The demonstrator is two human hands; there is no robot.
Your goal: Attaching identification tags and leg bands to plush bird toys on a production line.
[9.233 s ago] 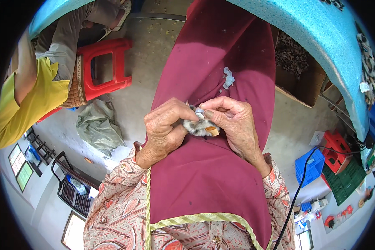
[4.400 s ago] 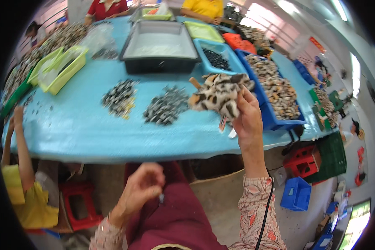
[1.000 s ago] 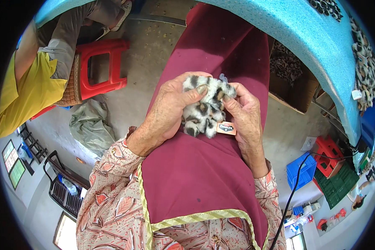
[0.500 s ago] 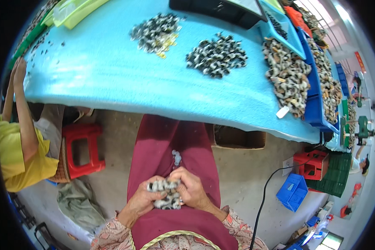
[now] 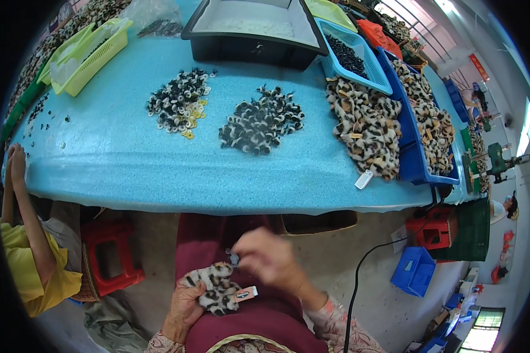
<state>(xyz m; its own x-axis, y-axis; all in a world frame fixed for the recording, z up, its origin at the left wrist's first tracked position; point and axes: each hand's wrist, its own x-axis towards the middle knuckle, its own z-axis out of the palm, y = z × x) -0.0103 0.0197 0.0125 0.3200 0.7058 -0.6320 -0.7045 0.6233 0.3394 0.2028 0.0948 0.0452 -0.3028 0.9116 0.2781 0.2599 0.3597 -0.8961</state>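
The left hand [image 5: 182, 303] grasps a leopard-print plush piece [image 5: 214, 288] over the maroon apron [image 5: 241, 317] on the lap, below the near edge of the blue table [image 5: 129, 159]; a small tag [image 5: 245, 293], orange at one end, hangs from the piece's right side. The right hand [image 5: 265, 259] is blurred, fingertips pinched on a small grey item [image 5: 234, 257] just above the plush piece. Open floor lies right of the lap, crossed by a black cable [image 5: 359, 276]. On the table sit two heaps of small black-and-white parts [image 5: 262, 120], a pile of plush pieces [image 5: 365, 126] with a white tag [image 5: 364, 179] at the edge, a black tray [image 5: 253, 26], blue baskets [image 5: 418, 153] and a green tray [image 5: 91, 53]. A red stool [image 5: 109, 256] and a seated co-worker in yellow [image 5: 35, 259] occupy the left side. A blue crate [image 5: 415, 270] and red crate [image 5: 433, 229] stand to the right.
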